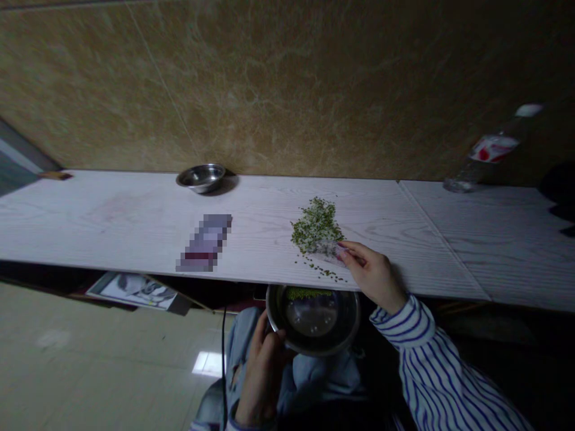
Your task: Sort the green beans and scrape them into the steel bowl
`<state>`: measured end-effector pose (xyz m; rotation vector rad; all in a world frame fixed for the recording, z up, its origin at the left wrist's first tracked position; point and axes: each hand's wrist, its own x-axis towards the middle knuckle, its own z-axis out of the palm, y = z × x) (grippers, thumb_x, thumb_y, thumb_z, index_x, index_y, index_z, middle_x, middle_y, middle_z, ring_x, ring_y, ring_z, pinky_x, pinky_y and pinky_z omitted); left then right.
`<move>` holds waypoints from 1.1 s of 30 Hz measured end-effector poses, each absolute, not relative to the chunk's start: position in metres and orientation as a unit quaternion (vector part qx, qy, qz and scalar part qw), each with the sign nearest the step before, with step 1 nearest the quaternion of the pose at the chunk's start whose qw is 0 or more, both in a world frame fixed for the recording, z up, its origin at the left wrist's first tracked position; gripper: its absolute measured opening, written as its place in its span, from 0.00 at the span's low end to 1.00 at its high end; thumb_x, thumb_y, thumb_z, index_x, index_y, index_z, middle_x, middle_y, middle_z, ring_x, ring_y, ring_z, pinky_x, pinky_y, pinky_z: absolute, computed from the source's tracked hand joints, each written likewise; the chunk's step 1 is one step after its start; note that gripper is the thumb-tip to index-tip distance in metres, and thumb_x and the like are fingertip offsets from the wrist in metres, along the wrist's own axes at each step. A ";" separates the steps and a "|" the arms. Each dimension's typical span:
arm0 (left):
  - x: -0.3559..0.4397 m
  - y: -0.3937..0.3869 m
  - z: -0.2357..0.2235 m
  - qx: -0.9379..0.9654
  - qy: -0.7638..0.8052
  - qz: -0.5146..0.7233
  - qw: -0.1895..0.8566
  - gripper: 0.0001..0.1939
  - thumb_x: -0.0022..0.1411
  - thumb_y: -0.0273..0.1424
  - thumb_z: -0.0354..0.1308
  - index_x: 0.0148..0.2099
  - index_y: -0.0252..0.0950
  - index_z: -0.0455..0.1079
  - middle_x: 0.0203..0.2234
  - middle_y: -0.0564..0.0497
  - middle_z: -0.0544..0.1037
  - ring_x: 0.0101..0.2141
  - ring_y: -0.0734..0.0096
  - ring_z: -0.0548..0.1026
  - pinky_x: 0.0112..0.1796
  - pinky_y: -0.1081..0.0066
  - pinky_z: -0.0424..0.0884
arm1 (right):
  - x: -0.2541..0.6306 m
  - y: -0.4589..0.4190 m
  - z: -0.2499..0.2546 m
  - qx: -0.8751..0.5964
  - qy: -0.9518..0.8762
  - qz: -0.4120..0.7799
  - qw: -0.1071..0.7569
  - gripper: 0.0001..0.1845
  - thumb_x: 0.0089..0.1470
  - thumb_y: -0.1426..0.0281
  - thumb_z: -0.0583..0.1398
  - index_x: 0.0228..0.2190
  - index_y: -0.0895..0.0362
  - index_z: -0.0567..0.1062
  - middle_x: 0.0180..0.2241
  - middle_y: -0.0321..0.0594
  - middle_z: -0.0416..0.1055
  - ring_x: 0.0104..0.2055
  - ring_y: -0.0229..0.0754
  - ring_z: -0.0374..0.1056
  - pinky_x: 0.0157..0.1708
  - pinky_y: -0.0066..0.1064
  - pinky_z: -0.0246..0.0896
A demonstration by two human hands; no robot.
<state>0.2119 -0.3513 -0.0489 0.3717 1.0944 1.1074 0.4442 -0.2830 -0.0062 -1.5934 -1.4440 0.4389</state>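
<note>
My left hand (265, 353) grips the left rim of a steel bowl (309, 320), held above my lap just below the front edge of the white wood-grain counter (265, 239). Green beans lie along the bowl's far inner side. A loose pile of small green beans (317, 224), which look like mung beans, is spread on the counter above the bowl, some scattered toward the edge. Between the thumb and fingers of my right hand (371, 272) is a clear plastic piece (330, 251), its far end low against the near side of the pile.
A smaller steel bowl (202, 178) stands by the wall, left of the pile. A blurred-out flat object (205, 242) lies in front of it. To the right stands a clear bottle (492, 148) with a white cap. A shelf with a picture-covered box (135, 290) sits under the counter.
</note>
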 end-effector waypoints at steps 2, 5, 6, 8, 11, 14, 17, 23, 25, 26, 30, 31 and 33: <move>0.212 -0.351 -0.049 0.166 0.491 0.496 0.697 0.36 0.47 0.34 0.66 0.60 0.38 0.69 0.52 0.38 0.77 0.49 0.48 0.75 0.37 0.63 0.75 | 0.443 -0.282 -0.006 -0.644 -0.588 0.182 0.454 0.18 0.58 0.65 0.58 0.46 0.58 0.80 0.40 0.47 0.82 0.40 0.48 0.79 0.40 0.37 0.76; 0.213 -0.351 -0.048 0.165 0.492 0.494 0.697 0.35 0.48 0.34 0.66 0.60 0.39 0.69 0.51 0.39 0.78 0.48 0.50 0.76 0.37 0.63 0.75 | 0.441 -0.281 -0.006 -0.642 -0.594 0.180 0.451 0.18 0.58 0.65 0.58 0.46 0.57 0.81 0.40 0.47 0.82 0.40 0.49 0.79 0.41 0.38 0.75; 0.213 -0.352 -0.048 0.163 0.494 0.495 0.696 0.35 0.48 0.34 0.66 0.60 0.38 0.68 0.50 0.40 0.78 0.47 0.51 0.76 0.37 0.63 0.75 | 0.440 -0.280 -0.006 -0.642 -0.596 0.179 0.449 0.18 0.58 0.65 0.58 0.46 0.57 0.81 0.40 0.47 0.82 0.40 0.49 0.79 0.41 0.38 0.75; 0.212 -0.352 -0.047 0.159 0.495 0.496 0.695 0.36 0.47 0.33 0.66 0.60 0.38 0.68 0.49 0.40 0.78 0.45 0.52 0.76 0.36 0.64 0.75 | 0.441 -0.279 -0.007 -0.642 -0.597 0.177 0.448 0.18 0.59 0.65 0.57 0.46 0.56 0.81 0.40 0.47 0.82 0.40 0.49 0.79 0.41 0.39 0.75; 0.212 -0.351 -0.045 0.160 0.494 0.494 0.697 0.36 0.47 0.33 0.66 0.61 0.38 0.68 0.50 0.40 0.78 0.44 0.54 0.76 0.35 0.65 0.74 | 0.443 -0.279 -0.009 -0.647 -0.588 0.173 0.454 0.18 0.59 0.64 0.58 0.46 0.56 0.80 0.40 0.47 0.82 0.40 0.49 0.79 0.41 0.39 0.75; 0.212 -0.351 -0.045 0.158 0.491 0.493 0.701 0.36 0.48 0.32 0.66 0.62 0.39 0.67 0.51 0.41 0.77 0.45 0.56 0.75 0.36 0.65 0.74 | 0.444 -0.279 -0.011 -0.648 -0.581 0.180 0.459 0.18 0.58 0.64 0.58 0.46 0.57 0.80 0.40 0.48 0.82 0.40 0.49 0.79 0.40 0.39 0.76; 0.211 -0.352 -0.047 0.161 0.492 0.488 0.703 0.35 0.50 0.33 0.65 0.62 0.39 0.66 0.51 0.40 0.77 0.46 0.54 0.74 0.34 0.66 0.73 | 0.440 -0.278 -0.011 -0.638 -0.584 0.194 0.462 0.18 0.58 0.64 0.58 0.46 0.57 0.80 0.41 0.48 0.82 0.40 0.49 0.79 0.40 0.39 0.76; 0.211 -0.352 -0.050 0.167 0.502 0.494 0.690 0.36 0.48 0.34 0.65 0.62 0.39 0.68 0.52 0.39 0.77 0.47 0.50 0.75 0.34 0.64 0.74 | 0.436 -0.277 -0.008 -0.640 -0.588 0.187 0.459 0.18 0.58 0.65 0.58 0.46 0.57 0.80 0.38 0.47 0.82 0.39 0.49 0.79 0.41 0.39 0.76; 0.211 -0.352 -0.050 0.165 0.497 0.498 0.691 0.36 0.48 0.34 0.66 0.61 0.39 0.68 0.52 0.40 0.77 0.47 0.50 0.75 0.34 0.64 0.74 | 0.438 -0.278 -0.007 -0.646 -0.584 0.176 0.460 0.17 0.58 0.65 0.58 0.45 0.57 0.81 0.38 0.47 0.83 0.38 0.49 0.79 0.40 0.39 0.76; 0.211 -0.351 -0.049 0.163 0.493 0.500 0.693 0.36 0.48 0.34 0.66 0.61 0.39 0.68 0.52 0.40 0.77 0.47 0.51 0.75 0.34 0.64 0.74 | 0.439 -0.278 -0.006 -0.648 -0.582 0.171 0.460 0.17 0.58 0.65 0.58 0.45 0.57 0.81 0.38 0.47 0.83 0.38 0.49 0.79 0.39 0.39 0.76; 0.211 -0.351 -0.047 0.159 0.491 0.502 0.694 0.34 0.48 0.33 0.66 0.59 0.37 0.70 0.51 0.39 0.78 0.44 0.54 0.76 0.33 0.66 0.74 | 0.443 -0.278 -0.006 -0.651 -0.579 0.162 0.463 0.17 0.58 0.65 0.58 0.45 0.56 0.81 0.39 0.46 0.83 0.38 0.48 0.79 0.38 0.36 0.76; 0.211 -0.352 -0.047 0.157 0.493 0.502 0.693 0.34 0.48 0.33 0.66 0.59 0.37 0.70 0.50 0.39 0.78 0.44 0.54 0.77 0.33 0.66 0.74 | 0.442 -0.277 -0.006 -0.650 -0.580 0.161 0.464 0.17 0.58 0.65 0.58 0.45 0.55 0.81 0.39 0.46 0.83 0.38 0.48 0.79 0.38 0.36 0.76; 0.212 -0.352 -0.045 0.153 0.497 0.502 0.691 0.34 0.48 0.33 0.66 0.59 0.37 0.69 0.50 0.40 0.79 0.44 0.55 0.77 0.33 0.66 0.75 | 0.441 -0.274 -0.006 -0.649 -0.583 0.160 0.462 0.17 0.58 0.65 0.58 0.46 0.55 0.81 0.39 0.46 0.83 0.38 0.48 0.79 0.38 0.37 0.76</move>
